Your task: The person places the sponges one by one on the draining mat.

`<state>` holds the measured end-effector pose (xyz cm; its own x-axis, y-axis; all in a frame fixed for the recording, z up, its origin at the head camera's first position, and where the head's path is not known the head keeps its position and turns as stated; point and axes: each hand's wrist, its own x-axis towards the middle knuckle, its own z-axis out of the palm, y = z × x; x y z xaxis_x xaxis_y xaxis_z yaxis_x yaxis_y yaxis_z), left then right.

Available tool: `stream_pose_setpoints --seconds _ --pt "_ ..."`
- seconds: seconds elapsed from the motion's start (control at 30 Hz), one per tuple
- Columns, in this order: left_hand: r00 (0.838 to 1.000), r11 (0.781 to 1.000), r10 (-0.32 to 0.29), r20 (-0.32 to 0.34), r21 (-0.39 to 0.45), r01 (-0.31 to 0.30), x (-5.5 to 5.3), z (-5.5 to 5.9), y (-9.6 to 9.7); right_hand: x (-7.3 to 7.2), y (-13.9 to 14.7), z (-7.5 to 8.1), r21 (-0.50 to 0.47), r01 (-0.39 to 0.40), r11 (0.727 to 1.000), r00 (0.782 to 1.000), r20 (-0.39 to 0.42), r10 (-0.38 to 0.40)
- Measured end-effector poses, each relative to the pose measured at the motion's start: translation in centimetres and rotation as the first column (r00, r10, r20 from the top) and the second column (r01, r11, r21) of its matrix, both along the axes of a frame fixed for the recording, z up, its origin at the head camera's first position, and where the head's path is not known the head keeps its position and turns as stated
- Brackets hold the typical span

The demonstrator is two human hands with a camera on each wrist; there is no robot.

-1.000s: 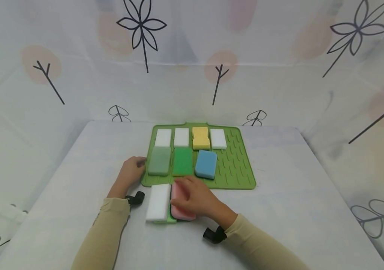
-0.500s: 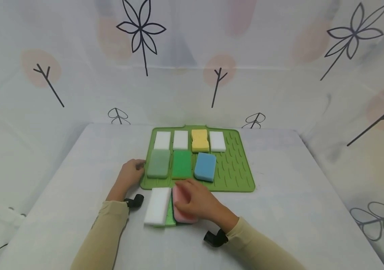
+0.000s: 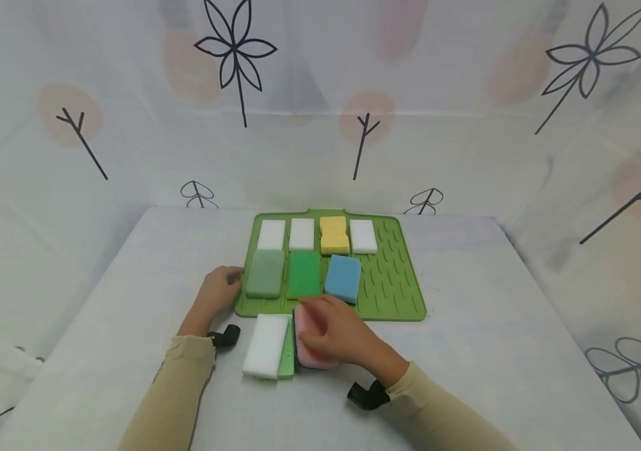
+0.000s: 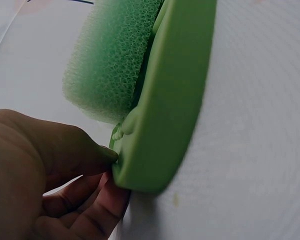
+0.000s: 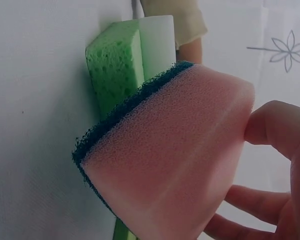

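Note:
My right hand [image 3: 334, 332] pinches a pink sponge with a dark scouring layer [image 5: 165, 135] between thumb and fingers, just in front of the green mat [image 3: 394, 288]. Seen from the right wrist, the sponge tilts, dark side toward the table. Left of it, a white sponge [image 3: 266, 347] lies on a light green sponge [image 3: 287, 360], overlapping it. With thumb on top and fingers at the side, my left hand [image 3: 219, 293] grips the mat's near left edge. A pale green sponge [image 4: 110, 60] sits on the mat near that thumb.
On the mat, the back row has white sponges [image 3: 363, 236] and a yellow sponge [image 3: 334, 235]. Before them lie a green sponge [image 3: 303, 274] and a blue sponge [image 3: 343, 278]. The mat's right side shows bare ridges. A patterned cloth wall [image 3: 467, 150] stands behind.
My right hand has drawn the pink sponge slightly to the right, opening a small gap from the light green sponge. My left hand stays on the mat's edge.

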<state>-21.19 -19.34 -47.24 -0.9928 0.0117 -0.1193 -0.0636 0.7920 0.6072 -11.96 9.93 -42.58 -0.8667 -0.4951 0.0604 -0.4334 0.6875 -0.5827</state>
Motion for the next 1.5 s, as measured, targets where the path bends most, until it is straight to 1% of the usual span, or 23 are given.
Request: stream_pose_setpoints --seconds 0.17,0.37,0.63,1.0,1.1,1.27,1.5 --pt "1.000 1.000 -0.003 -0.008 -0.012 0.002 -0.1 -0.3 -0.2 0.0 0.5 0.4 -0.017 0.007 1.000 1.000 -0.004 -0.007" --pt "1.000 1.000 -0.004 -0.019 -0.008 0.004 -0.1 -0.3 -0.3 -0.3 1.2 1.2 -0.042 0.022 0.999 1.000 -0.016 -0.023" --pt "1.000 1.000 -0.003 -0.005 -0.011 0.003 -0.2 -0.3 -0.2 -1.0 2.5 2.1 -0.047 0.064 0.997 0.998 -0.018 -0.065" --pt "1.000 1.000 0.001 -0.013 -0.006 -0.001 -0.1 -0.3 -0.1 -2.1 4.6 3.7 -0.066 0.084 0.994 0.991 -0.098 -0.090" --pt "1.000 1.000 -0.002 -0.016 -0.002 0.002 -0.1 -0.3 -0.1 -2.5 5.2 3.9 -0.057 0.103 0.993 0.987 -0.115 -0.109" --pt "1.000 1.000 -0.007 -0.020 -0.004 0.007 0.0 -0.3 -0.1 -3.1 6.2 4.3 -0.041 0.134 0.990 0.984 -0.111 -0.138" --pt "1.000 1.000 0.014 -0.001 0.003 -0.014 -0.1 -0.4 0.0 -4.0 7.4 5.0 -0.009 0.174 0.985 0.978 -0.116 -0.174"
